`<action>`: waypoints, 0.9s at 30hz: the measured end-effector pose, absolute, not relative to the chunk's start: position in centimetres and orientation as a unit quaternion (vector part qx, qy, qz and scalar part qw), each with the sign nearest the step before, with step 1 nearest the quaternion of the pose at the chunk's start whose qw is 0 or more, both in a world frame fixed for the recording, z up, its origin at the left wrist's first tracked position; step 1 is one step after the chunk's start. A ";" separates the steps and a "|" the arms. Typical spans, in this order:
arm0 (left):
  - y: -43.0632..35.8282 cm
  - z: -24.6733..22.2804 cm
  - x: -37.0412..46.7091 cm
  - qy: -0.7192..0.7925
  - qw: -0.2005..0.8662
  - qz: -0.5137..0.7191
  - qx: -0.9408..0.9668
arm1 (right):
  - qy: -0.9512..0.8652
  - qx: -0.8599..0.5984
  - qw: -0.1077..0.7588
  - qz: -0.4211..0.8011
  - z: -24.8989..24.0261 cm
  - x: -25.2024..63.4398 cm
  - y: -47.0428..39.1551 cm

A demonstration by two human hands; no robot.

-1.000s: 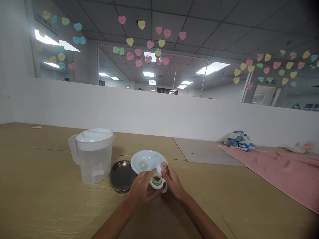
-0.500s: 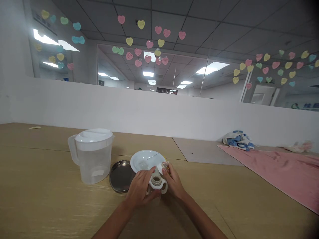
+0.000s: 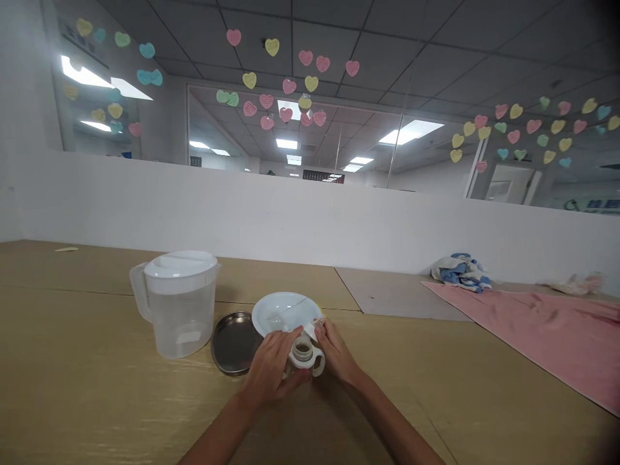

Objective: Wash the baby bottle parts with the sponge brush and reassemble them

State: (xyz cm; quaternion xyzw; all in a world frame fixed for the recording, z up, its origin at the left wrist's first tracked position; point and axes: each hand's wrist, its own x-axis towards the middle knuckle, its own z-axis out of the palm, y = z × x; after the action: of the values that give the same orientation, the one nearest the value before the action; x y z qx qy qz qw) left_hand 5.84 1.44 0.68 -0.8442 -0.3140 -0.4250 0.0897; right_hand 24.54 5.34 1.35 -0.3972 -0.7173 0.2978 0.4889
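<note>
My left hand (image 3: 270, 367) wraps round a small clear baby bottle (image 3: 303, 349) with a white handled collar. The bottle stands upright, and its open mouth faces up. Just to the right, my right hand (image 3: 338, 352) pinches a white bottle cap with a clear top (image 3: 312, 329), apart from the bottle's neck. The cap is partly hidden by my fingers. Behind both hands sits a white bowl (image 3: 261, 311), which has a clear piece and a thin stick-like item in it. A round metal dish (image 3: 236, 343) lies left of my left hand.
On the left stands a translucent plastic pitcher (image 3: 181, 313) with a white lid. A pink cloth (image 3: 542, 329) covers the right side of the table, with a crumpled blue and white cloth (image 3: 462, 272) at its back. A white wall (image 3: 271, 213) runs behind the table.
My right hand and the cap have shifted slightly down and left. My left hand still holds the bottle in place. The whole view has drifted a little.
</note>
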 end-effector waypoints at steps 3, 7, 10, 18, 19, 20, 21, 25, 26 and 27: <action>1.4 0.7 5.8 -0.310 0.094 -0.432 -0.841 | -0.703 -0.399 0.500 0.310 1.3 24.5 5.2; 1.4 0.7 5.8 -0.314 0.102 -0.432 -0.839 | -0.688 -0.409 0.512 0.311 1.5 24.6 5.1; 1.4 0.6 5.8 -0.315 0.108 -0.428 -0.840 | -0.684 -0.428 0.510 0.299 1.6 24.7 5.2; 1.2 0.9 5.8 -0.309 0.123 -0.444 -0.832 | -0.687 -0.409 0.532 0.278 1.4 24.7 5.5; 1.2 0.9 5.8 -0.309 0.125 -0.444 -0.831 | -0.690 -0.407 0.533 0.272 1.4 24.7 5.4; 1.1 0.9 5.8 -0.310 0.128 -0.444 -0.831 | -0.694 -0.406 0.536 0.258 1.5 24.7 5.4; 1.1 0.9 5.8 -0.311 0.133 -0.444 -0.829 | -0.697 -0.406 0.543 0.233 1.6 24.7 5.2; 1.1 0.7 5.8 -0.329 0.164 -0.464 -0.806 | -0.713 -0.377 0.590 0.033 2.4 24.6 4.1; 1.2 0.6 5.8 -0.332 0.175 -0.471 -0.798 | -0.723 -0.348 0.596 -0.029 2.6 24.5 3.7; 1.3 0.4 5.8 -0.333 0.188 -0.479 -0.790 | -0.735 -0.306 0.598 -0.090 2.8 24.3 3.2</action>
State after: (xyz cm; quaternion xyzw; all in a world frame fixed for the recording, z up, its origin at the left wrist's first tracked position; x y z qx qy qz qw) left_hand 5.84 1.27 0.42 -0.7899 -0.3335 -0.4792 0.1877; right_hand 24.31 3.25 2.84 -0.3063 -0.7351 -0.0896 0.5981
